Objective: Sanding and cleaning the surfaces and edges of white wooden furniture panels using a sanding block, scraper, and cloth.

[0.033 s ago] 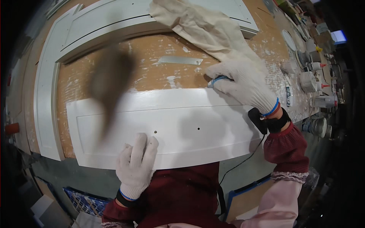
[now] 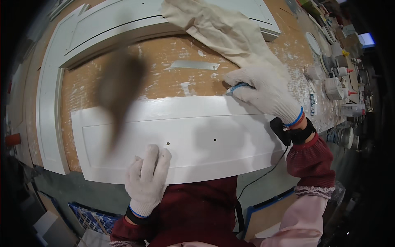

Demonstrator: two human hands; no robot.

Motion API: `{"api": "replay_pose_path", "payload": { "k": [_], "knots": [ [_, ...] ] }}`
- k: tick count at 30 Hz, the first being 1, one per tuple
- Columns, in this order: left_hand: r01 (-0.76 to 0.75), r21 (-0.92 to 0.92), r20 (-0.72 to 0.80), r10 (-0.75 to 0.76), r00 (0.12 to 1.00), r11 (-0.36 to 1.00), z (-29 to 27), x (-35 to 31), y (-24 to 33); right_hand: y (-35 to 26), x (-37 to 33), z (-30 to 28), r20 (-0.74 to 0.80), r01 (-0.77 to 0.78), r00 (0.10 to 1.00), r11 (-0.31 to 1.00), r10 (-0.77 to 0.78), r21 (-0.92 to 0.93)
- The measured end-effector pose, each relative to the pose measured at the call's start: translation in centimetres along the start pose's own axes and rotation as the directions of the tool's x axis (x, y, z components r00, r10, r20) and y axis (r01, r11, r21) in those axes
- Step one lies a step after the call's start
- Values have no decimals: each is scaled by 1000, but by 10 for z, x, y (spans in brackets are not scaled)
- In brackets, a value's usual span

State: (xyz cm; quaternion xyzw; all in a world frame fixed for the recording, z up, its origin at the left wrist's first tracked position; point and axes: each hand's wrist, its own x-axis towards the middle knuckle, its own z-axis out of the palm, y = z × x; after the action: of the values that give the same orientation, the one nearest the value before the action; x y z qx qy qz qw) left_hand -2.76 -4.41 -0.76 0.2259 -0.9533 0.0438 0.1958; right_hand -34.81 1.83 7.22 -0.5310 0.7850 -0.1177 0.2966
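A white panel (image 2: 193, 123) with a recessed middle and two small holes lies along the near side of the bench. My left hand (image 2: 148, 177), in a white knit glove, rests on its near edge, fingers stretched out and nothing in them. At the panel's far edge, toward the right, my gloved right hand (image 2: 261, 88) is closed on a small blue thing (image 2: 238, 86); only a strip of it shows between thumb and fingers, so its kind is unclear. A cream cloth (image 2: 222, 31) stretches from behind that hand across the stacked white panels (image 2: 123, 29).
A flat pale strip (image 2: 195, 65) lies on the paint-spattered brown board (image 2: 164, 82). Another white panel (image 2: 49, 119) stands along the left. Bottles (image 2: 343, 72) and tubs (image 2: 333, 88) crowd the right side. A blurred dark shape hides part of the left middle. A black cord (image 2: 263, 175) hangs from my right wrist.
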Motion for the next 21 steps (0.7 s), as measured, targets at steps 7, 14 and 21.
{"api": "replay_pose_path", "payload": {
  "k": [7,14,21],
  "knots": [
    [22,-25,44,-21,999,999,-2,1,0,1,-1,3,-302,180,935,983,-185,-45],
    [6,-25,53,-5,999,1000,-3,2,-1,4,-7,0,-160,63,985,998,-60,18],
    [20,-15,37,-20,999,1000,-2,4,0,-3,4,7,-200,182,965,982,-169,45]
  ]
}}
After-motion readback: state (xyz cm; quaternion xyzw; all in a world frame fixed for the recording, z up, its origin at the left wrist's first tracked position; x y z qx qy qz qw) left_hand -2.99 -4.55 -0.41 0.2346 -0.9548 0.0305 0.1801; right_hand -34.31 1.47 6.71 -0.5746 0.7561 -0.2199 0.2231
